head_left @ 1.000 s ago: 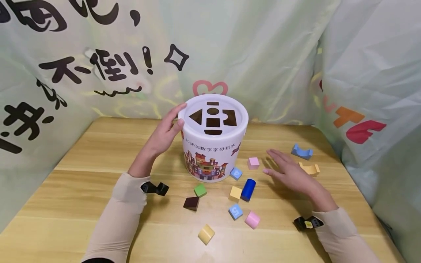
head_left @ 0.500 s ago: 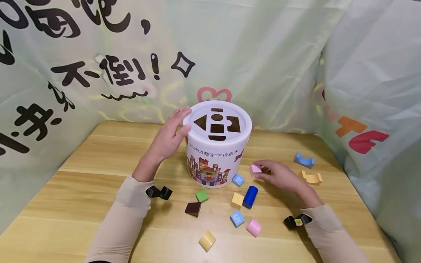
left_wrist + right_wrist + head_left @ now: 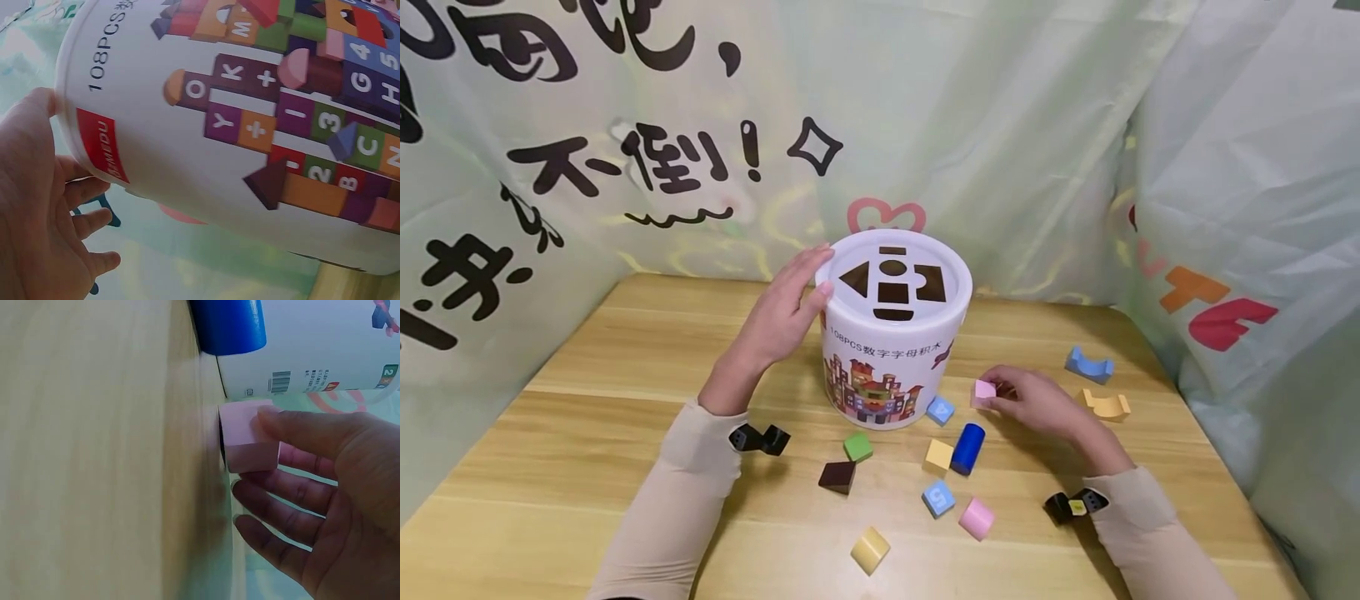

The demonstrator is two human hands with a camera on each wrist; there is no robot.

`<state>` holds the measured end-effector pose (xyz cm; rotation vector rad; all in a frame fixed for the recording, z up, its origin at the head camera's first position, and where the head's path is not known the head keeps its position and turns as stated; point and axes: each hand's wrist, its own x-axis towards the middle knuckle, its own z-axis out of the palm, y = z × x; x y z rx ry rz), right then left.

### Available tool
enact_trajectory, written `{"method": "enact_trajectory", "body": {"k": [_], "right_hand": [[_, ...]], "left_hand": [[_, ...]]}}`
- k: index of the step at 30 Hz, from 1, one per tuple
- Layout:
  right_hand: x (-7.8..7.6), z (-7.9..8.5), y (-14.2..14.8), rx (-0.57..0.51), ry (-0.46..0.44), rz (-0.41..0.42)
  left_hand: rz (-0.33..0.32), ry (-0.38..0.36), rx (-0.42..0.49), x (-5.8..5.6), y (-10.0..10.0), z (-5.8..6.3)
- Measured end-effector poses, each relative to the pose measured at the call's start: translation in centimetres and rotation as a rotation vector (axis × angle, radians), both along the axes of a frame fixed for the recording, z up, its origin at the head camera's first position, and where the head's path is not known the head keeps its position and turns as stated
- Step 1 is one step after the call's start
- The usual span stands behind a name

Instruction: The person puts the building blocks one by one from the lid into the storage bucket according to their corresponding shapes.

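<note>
Pink cube [image 3: 984, 389]: I see it pinched in my right hand [image 3: 1037, 402], low over the wooden table [image 3: 587, 467], just right of the white bucket [image 3: 891, 367].
Grip, right: thumb on one face and fingers curled against the other in the right wrist view [image 3: 250, 436]; whether the cube is clear of the table I cannot tell.
Grip, left: my left hand [image 3: 782, 312] lies flat against the bucket's upper left side, fingers straight, thumb at the lid rim; it steadies, it does not clasp.
Key relation: the lid's cut-outs [image 3: 891, 279] sit up and to the left of the held cube, with the bucket wall between; the right hand is the nearer one. The cube has no long axis to speak of.
Close by: blue cylinder [image 3: 967, 448], yellow cube [image 3: 938, 455] and a light blue block [image 3: 939, 410] lie just below and left of the right hand.
Further out: blue arch [image 3: 1089, 365] and yellow arch [image 3: 1107, 405] to the right; green cube [image 3: 857, 447] and brown block [image 3: 837, 477] in front of the bucket.
</note>
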<state>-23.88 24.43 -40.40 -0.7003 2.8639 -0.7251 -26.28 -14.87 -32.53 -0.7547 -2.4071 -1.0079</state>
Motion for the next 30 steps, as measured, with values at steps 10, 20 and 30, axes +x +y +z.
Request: {"method": "enact_trajectory", "body": {"k": [10,20,30], "right_hand": [[-0.3,2.5,-0.2,-0.028,0.041,-0.016],[-0.3,7.1,-0.2,-0.053,0.128,-0.034],[-0.1,13.2,-1.6,-0.025,0.262,-0.064]], "left_hand": [[0.011,-0.019,-0.031,0.6,-0.5,0.5],[-0.04,-0.067,0.034,0.3,-0.2,0.4],[-0.036,-0.109,0.024,0.5,-0.3,0.7]]}}
